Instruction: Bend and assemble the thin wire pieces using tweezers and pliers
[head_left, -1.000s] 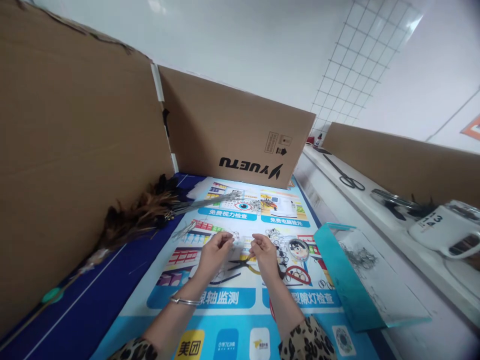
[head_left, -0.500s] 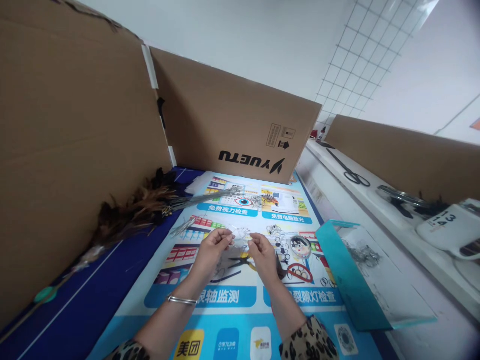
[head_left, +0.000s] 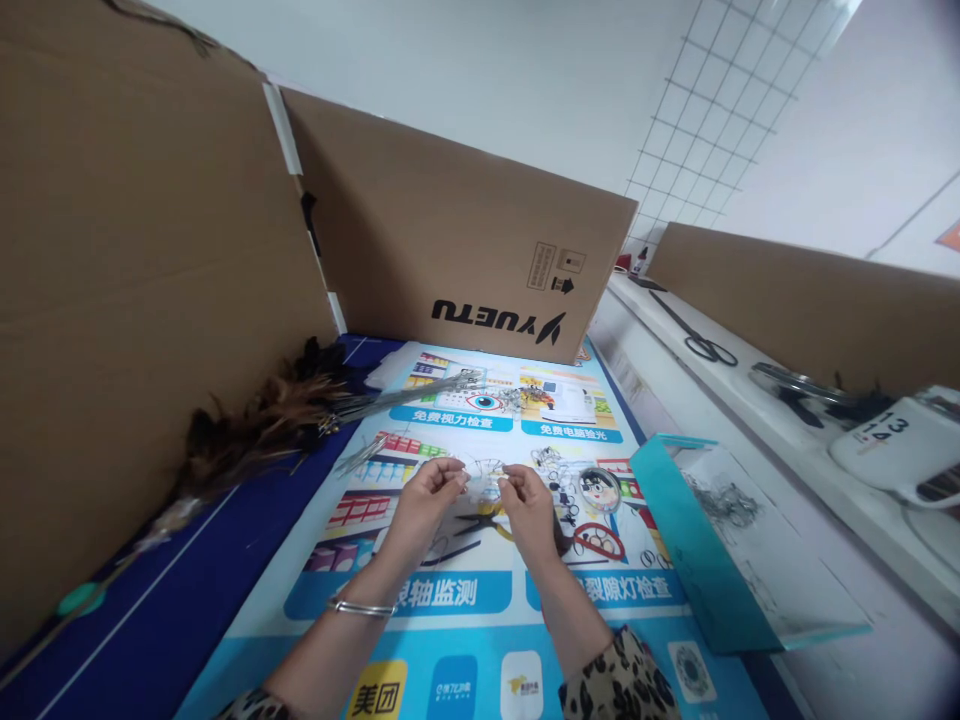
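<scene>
Both hands are held close together above the printed mat. My left hand (head_left: 429, 502) pinches one side of a thin wire piece (head_left: 489, 466) between thumb and fingertips. On the opposite side, my right hand (head_left: 529, 512) pinches the same piece. It looks like a fine curved wire with short strands on it, too faint to make out fully. Below and between the hands lies a pair of pliers (head_left: 480, 523) with dark jaws and yellow handles, partly hidden by my right hand. Small dark and wire bits (head_left: 564, 500) are scattered just right of my right hand.
A round tin (head_left: 600, 489) lies right of the hands. A teal box (head_left: 697, 540) with tangled wire stands at the table's right edge. Wire bundles (head_left: 405, 395) and brown feathers (head_left: 262, 415) lie left. Cardboard panels (head_left: 457, 220) wall the back and left. Scissors (head_left: 701, 338) rest on the shelf.
The view has shifted slightly. Both hands keep their pinch on the wire piece, which is turned a little, with its curve showing more between the fingertips.
</scene>
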